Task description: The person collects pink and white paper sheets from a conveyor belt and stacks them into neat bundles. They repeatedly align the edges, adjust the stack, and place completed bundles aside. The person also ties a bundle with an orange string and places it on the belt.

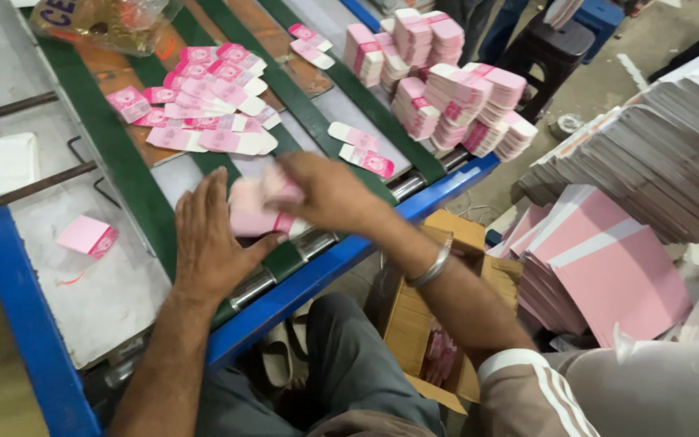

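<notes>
My left hand [210,241] lies flat on the green conveyor belt [127,174], fingers spread, its edge against a small stack of flat pink cartons [251,212]. From the right, my right hand [325,190] reaches over and grips that same stack, blurred by motion. More flat pink and white cartons [204,109] lie overlapped further up the belt. Two single cartons [359,150] rest on the grey strip beside them.
Tall stacks of folded pink cartons [446,89] stand at the machine's far right end. An open cardboard box [414,316] sits below the blue frame [317,275]. Pink sheets [608,275] and grey board piles [657,154] lie at right. A lone carton [86,236] rests at left.
</notes>
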